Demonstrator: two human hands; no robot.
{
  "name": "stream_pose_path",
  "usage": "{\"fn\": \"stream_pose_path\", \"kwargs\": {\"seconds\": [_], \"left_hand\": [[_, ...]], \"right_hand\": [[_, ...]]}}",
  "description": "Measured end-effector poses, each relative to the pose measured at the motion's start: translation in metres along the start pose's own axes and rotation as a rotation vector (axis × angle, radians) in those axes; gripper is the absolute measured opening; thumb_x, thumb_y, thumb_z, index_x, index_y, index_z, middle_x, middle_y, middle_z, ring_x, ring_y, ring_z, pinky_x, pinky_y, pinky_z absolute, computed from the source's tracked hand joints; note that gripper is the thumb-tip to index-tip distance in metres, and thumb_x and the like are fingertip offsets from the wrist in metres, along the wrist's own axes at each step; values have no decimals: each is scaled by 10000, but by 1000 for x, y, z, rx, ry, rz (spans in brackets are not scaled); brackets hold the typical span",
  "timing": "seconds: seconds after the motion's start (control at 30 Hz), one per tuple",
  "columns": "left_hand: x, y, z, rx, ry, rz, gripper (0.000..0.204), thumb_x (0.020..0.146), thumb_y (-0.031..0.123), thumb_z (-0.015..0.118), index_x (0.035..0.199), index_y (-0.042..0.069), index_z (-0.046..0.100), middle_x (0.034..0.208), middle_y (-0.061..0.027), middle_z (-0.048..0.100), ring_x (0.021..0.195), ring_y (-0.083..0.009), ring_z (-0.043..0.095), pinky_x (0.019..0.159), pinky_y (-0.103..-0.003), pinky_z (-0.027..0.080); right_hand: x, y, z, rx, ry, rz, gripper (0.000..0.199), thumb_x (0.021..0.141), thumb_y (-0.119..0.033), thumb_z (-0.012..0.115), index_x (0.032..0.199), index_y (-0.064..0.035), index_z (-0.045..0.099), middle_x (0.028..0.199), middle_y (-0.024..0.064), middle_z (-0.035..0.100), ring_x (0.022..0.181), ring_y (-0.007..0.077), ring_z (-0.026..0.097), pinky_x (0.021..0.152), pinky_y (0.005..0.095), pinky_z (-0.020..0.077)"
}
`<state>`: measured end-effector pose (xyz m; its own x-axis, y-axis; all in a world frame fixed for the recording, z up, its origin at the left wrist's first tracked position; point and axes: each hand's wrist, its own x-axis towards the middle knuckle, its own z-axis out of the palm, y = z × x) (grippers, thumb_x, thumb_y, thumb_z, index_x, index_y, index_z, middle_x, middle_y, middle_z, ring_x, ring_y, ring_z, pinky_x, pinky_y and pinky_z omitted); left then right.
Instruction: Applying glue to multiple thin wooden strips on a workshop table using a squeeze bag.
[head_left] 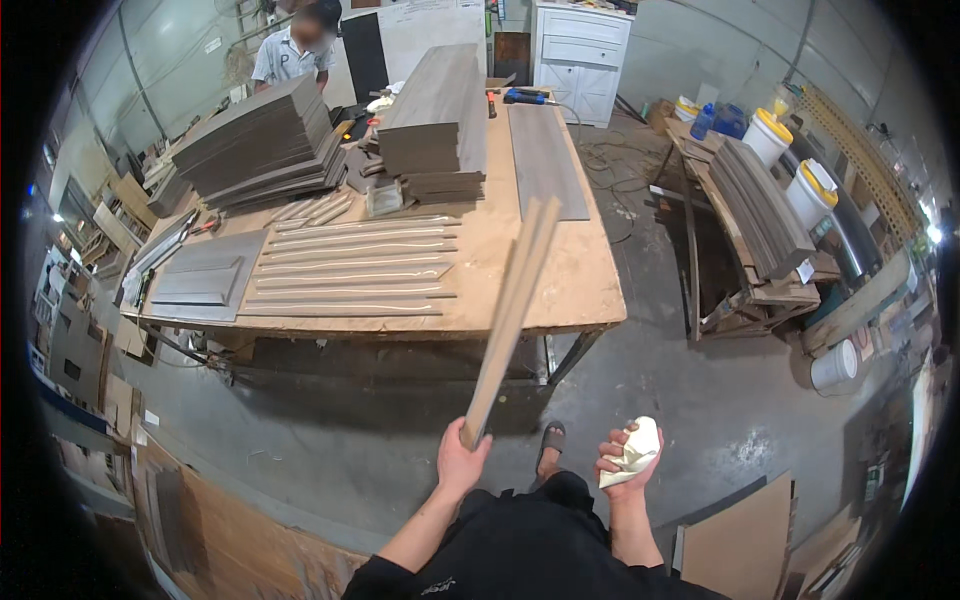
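Note:
My left hand [462,462] is closed round the near ends of a pair of long, thin wooden strips [510,315]. They slant up and away from me, their far ends over the worktable [590,290]. My right hand [615,484] grips a crumpled cream-white pouch [637,447] beside my body, away from the table; its contents are hidden. Several grey-brown strips [350,283] lie side by side on the table, with pale wavy lines of what looks like glue along their tops. Left of them is a flat grey panel [200,302] with smaller pieces on it.
Tall stacks of grey boards [430,150] [250,140] stand on the table, near a long loose board [545,160] and a blue-handled tool [525,96]. A co-worker [295,50] is behind the left stack. At right, a side bench [700,170] carries boards and white buckets [768,135].

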<state>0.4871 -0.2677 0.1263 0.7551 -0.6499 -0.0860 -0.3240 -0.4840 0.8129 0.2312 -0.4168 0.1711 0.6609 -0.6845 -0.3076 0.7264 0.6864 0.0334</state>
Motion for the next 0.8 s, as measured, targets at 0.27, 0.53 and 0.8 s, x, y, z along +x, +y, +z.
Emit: {"fn": "stream_pose_path", "kwargs": {"seconds": [0.27, 0.53, 0.8], "left_hand": [[147, 44, 91, -97, 71, -148, 334, 864, 211, 708, 1117, 22, 602, 1069, -188, 693, 1019, -293, 675, 903, -381, 511], [148, 100, 140, -52, -24, -215, 633, 879, 300, 746, 1344, 32, 412, 1131, -225, 667, 1020, -335, 667, 893, -357, 523], [147, 64, 147, -622, 3, -417, 287, 981, 251, 629, 1073, -21, 631, 926, -94, 725, 752, -198, 707, 701, -352, 562]], "right_hand": [[62, -75, 20, -4, -12, 25, 483, 923, -627, 480, 997, -179, 645, 825, 22, 537, 690, 196, 485, 507, 323, 387], [139, -139, 42, -32, 16, 118, 484, 929, -620, 472, 992, -173, 645, 830, 29, 553, 668, 197, 478, 497, 327, 378], [171, -145, 53, -82, -3, 146, 479, 925, -621, 467, 993, -181, 644, 848, 36, 571, 661, 202, 471, 493, 331, 377]]}}
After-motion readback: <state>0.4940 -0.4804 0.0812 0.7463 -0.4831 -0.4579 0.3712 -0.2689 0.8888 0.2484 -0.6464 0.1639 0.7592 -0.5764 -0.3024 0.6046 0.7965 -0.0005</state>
